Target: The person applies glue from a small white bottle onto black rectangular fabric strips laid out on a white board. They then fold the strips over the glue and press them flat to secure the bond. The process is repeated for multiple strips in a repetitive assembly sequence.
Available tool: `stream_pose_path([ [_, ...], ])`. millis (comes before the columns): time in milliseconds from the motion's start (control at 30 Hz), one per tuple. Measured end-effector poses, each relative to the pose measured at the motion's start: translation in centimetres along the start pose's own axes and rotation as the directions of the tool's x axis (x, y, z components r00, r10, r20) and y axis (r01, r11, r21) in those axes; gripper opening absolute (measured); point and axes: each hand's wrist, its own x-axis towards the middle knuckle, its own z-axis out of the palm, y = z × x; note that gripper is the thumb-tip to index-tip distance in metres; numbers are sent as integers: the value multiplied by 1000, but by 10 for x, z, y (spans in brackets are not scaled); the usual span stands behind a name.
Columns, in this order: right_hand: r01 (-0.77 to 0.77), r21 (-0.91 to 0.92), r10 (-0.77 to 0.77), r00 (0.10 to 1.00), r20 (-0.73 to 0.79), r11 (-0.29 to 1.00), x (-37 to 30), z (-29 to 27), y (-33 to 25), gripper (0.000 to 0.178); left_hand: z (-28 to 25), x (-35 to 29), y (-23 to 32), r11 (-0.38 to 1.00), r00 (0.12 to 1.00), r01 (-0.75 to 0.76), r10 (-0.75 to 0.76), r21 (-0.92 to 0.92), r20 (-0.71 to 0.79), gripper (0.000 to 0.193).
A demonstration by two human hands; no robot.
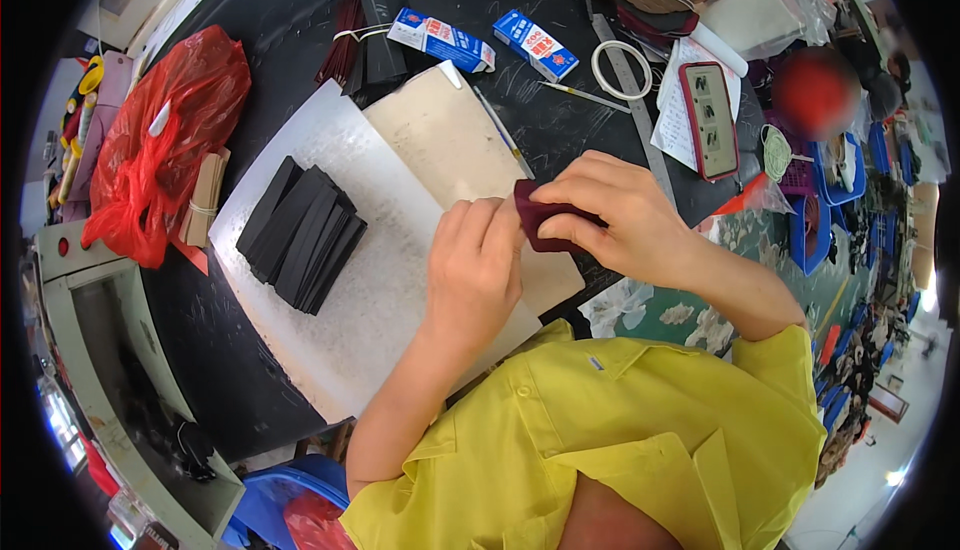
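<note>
A dark maroon piece of material (543, 222), folded or stacked, is held up over the right part of the pale boards. My right hand (622, 218) grips it, with the thumb below and the fingers above. My left hand (474, 262) is closed at its left end, and the fingertips there are partly hidden. To the left, a fanned stack of black strips (308, 235) lies on a whitish sheet (365, 350). Behind my hands is a cream board (428, 140).
Two blue-and-white boxes (440, 40) (535, 45), a roll of tape (621, 70), a metal ruler (632, 90) and a phone (708, 120) lie at the back. A red plastic bag (165, 140) and bundled tan strips (204, 198) sit at the left.
</note>
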Motion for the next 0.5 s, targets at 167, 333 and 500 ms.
stream_pose_path([
  [167, -10, -16, 12, 997, 81, 1000, 3, -4, -2, 14, 2, -5, -5, 994, 1000, -1, 3, -110, 18, 28],
  [333, -184, 41, 175, 970, 167, 982, 4, 0, -1, 12, 5, -10, -9, 999, 997, 4, 0, -47, 75, 28],
  [500, -44, -56, 53, 983, 175, 997, 6, -1, 5, 10, 7, -10, -13, 996, 991, 42, -32, -77, 128, 28],
])
